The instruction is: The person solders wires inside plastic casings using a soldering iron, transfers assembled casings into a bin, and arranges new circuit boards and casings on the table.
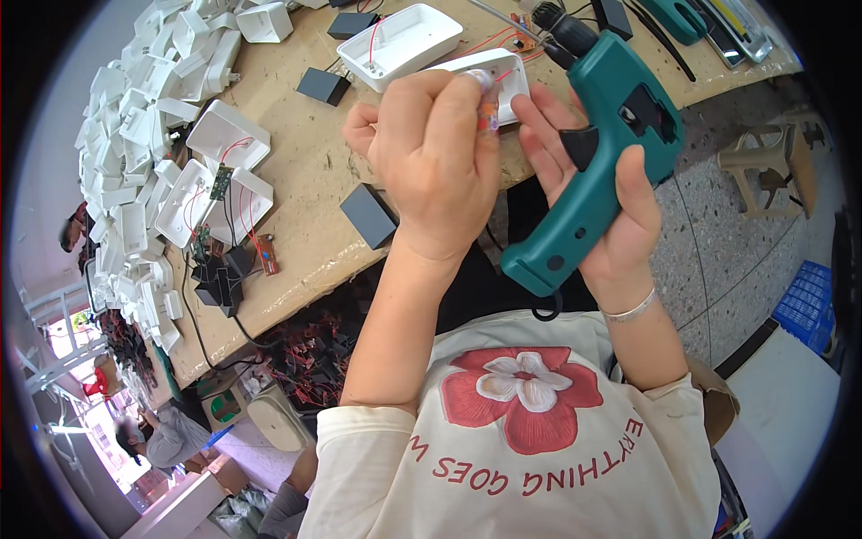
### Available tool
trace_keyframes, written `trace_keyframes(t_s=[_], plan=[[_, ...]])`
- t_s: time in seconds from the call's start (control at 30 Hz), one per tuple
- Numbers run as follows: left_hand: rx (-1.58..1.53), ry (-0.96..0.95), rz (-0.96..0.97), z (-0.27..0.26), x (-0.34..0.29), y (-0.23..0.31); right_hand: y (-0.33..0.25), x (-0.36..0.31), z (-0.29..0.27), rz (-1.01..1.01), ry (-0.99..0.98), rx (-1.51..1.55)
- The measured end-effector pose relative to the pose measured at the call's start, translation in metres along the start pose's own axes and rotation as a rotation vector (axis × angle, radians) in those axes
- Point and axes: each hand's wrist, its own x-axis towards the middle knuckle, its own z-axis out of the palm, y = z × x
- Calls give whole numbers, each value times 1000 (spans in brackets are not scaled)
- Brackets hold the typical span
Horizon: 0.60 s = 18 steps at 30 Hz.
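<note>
My left hand (431,153) is closed, back of the hand up, over the front of the table. Between its thumb and fingers is a small tube-like thing (489,103) with a pale end and coloured patches, mostly hidden. Palm up, my right hand (620,216) holds a green electric drill (575,216), fingers beside its black trigger and thumb over the body. The drill's chuck (570,36) and long bit (510,22) point away, up and left. Behind my left hand lies an open white plastic housing (514,76), partly covered, with a red wire inside.
Another white housing (404,45) lies beyond. A large heap of white housings (135,135) covers the table's left side. Black blocks (368,216) and wired circuit boards (220,184) lie nearer. A stool (772,166) and blue crate (804,305) stand right. Another person (175,440) is far left.
</note>
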Motion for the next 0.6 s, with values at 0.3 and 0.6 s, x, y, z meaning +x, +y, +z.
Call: trace_keyframes(t_s=[0.3, 0.6], plan=[[95, -134, -41, 2, 10, 2, 1, 5, -1, -8, 42, -5], [21, -128, -48, 10, 11, -6, -1, 6, -4, 0, -2, -2]])
